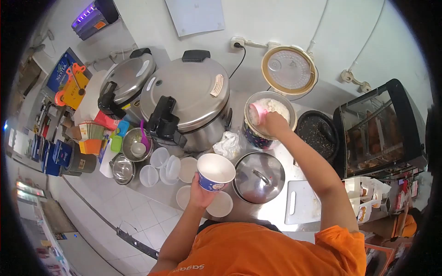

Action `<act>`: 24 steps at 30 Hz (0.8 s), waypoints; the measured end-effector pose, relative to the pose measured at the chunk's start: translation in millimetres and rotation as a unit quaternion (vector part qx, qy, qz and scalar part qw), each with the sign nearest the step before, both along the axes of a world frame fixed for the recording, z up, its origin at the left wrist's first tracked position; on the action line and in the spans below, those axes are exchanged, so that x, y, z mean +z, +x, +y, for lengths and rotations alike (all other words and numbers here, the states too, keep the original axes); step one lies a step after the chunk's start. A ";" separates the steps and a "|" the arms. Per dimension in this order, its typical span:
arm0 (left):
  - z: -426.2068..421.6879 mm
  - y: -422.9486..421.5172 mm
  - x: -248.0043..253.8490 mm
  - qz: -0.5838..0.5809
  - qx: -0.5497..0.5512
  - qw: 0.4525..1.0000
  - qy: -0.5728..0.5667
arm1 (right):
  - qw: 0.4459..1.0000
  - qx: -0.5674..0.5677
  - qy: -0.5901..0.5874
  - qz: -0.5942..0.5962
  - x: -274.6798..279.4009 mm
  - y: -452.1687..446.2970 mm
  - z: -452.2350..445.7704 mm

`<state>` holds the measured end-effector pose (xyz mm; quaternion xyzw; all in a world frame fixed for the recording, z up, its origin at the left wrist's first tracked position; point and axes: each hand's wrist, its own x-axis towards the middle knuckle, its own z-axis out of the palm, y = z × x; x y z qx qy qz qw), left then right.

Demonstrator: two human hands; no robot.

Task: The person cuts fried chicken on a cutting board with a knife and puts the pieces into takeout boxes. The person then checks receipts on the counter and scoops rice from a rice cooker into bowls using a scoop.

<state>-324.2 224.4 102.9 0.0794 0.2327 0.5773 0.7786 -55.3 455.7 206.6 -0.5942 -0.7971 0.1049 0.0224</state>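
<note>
Fingers of my right hand [275, 126] close round a pink cup [258, 112] amid white rice [277, 105] in the open cooker [258, 138], upper right; scooping, I judge, and clearing its rim calls for a level lift. Centre, my left hand [202, 195] grips a paper bowl [216, 169], beside a lidded pan [251, 186].

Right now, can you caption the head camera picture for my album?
Left hand holds a blue and white paper bowl; right hand dips a pink cup into white rice in a round patterned cooker.

White walls [258, 23], pale tiled floor [142, 214]
</note>
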 end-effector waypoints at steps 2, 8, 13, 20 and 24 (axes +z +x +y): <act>10.0 6.3 6.2 0.021 -0.003 1.000 -0.010 | 0.999 0.048 0.000 -0.005 -8.7 13.2 8.4; 74.1 37.9 18.3 0.066 -0.048 0.995 -0.050 | 0.925 -0.089 -0.282 0.238 -13.4 80.3 10.7; 123.6 70.5 14.9 0.039 -0.073 0.995 -0.051 | 0.963 0.076 0.097 0.239 2.7 50.7 -61.4; 125.0 87.6 4.3 -0.055 -0.056 0.996 -0.030 | 0.985 -0.040 0.150 0.074 4.9 56.8 -67.1; 110.9 78.9 3.2 -0.111 -0.047 0.993 -0.016 | 0.989 -0.120 0.085 -0.024 -11.4 82.1 -30.9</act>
